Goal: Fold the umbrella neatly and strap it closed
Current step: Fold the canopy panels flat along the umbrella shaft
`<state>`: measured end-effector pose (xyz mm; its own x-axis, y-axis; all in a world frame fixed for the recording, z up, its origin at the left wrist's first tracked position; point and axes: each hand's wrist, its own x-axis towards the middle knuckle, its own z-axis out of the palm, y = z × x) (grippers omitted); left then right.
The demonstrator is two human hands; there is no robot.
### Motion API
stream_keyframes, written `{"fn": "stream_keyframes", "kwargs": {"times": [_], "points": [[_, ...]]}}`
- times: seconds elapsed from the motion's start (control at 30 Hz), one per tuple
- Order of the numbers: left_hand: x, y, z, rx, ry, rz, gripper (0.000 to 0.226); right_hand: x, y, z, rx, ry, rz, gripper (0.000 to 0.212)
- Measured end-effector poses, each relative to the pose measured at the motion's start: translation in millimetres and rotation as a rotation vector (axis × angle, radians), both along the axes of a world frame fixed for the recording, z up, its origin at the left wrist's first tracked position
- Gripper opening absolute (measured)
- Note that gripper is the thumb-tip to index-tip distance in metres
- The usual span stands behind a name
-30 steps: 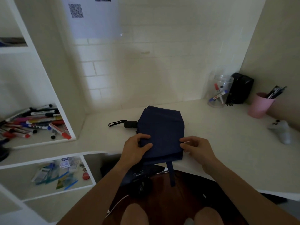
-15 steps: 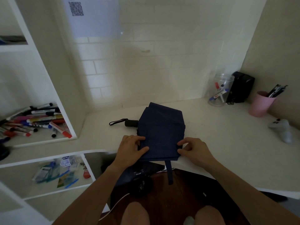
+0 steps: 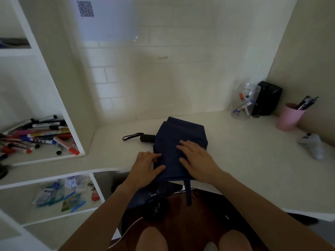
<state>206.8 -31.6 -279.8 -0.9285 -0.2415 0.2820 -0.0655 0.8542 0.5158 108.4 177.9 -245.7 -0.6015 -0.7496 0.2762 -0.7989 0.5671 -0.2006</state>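
No legible txt; QR code (image 3: pixel 85 8) on wall sheet (image 3: pixel 107 19).

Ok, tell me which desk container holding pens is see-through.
The clear jar against the back wall, left of the black box; its markers show through its side. The pink cup further right is opaque.
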Motion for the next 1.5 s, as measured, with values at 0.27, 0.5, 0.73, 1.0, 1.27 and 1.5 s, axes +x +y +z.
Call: {"fn": "stream_keyframes", "kwargs": {"times": [0.27,0.5,0.73,1.0,1.27,1.5], "points": [[-19,12,32,-0.428,0.112,-0.045,0.047,-7,2,-37,0.212,0.006,0.042,0.087],[-21,24,-7,-0.485,-0.131,-0.238,0.068,-7,5,-38,0.225,-0.042,0.042,0.081],[-15,9,-7,-0.476,-0.189,-0.237,0.071,-17,52,-25,0.324,-0.13,0.045,0.084],[-8,0,-11,-0.48,-0.161,-0.2,0.078,-14,52,14,0.001,-0.311,-0.098,0.061],[-14,2,-14,-0.454,-0.187,-0.187,0.079,-120,4,68,-0.589,-0.943,-0.398,0.056],[-42,20,-12,-0.391,-0.235,-0.113,0.082,-138,-15,98,-0.639,-0.888,-0.298,0.045]]}}
